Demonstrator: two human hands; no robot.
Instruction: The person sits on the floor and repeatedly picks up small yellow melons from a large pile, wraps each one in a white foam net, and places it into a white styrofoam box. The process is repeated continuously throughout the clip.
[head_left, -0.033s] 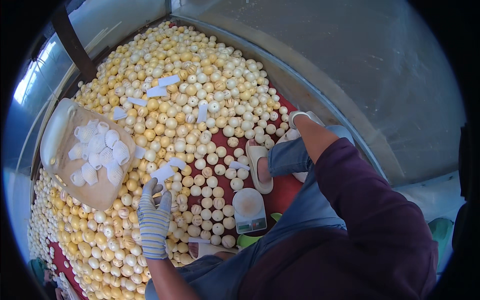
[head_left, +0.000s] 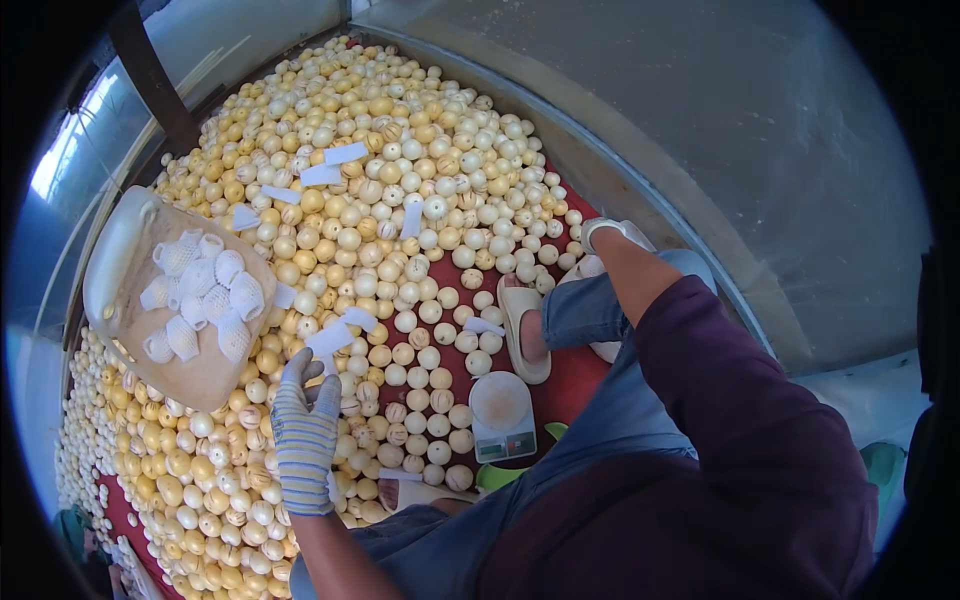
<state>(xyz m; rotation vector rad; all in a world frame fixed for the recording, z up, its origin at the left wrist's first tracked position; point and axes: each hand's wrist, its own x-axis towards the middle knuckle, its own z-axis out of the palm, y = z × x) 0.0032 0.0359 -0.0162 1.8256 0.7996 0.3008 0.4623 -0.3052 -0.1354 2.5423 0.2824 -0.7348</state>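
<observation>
My left hand (head_left: 300, 415), in a striped pale glove, is raised over many round cream and yellow fruits (head_left: 320, 225); its fingers are bent but apart, holding nothing I can see, just below white paper strips (head_left: 328, 336). My right forearm (head_left: 645, 270) reaches toward my foot at the upper right; its hand is too unclear there to tell its shape or contents. Left of centre, a worn plastic seat (head_left: 215, 380) bears several white foam-net sleeves (head_left: 200, 275). A small white scale (head_left: 503, 420) stands on the red ground sheet (head_left: 565, 390) near my legs.
My sandaled foot (head_left: 525, 330) rests among scattered fruit. A translucent wall with a metal lower edge (head_left: 750, 150) borders the right; a dark post (head_left: 150, 70) stands at the back left. Green items (head_left: 495, 477) lie below the scale, partly hidden by my leg.
The view has shifted slightly, so the pile, seat and scale sit a little higher and farther right. My left hand is slightly higher, its fingers still apart.
</observation>
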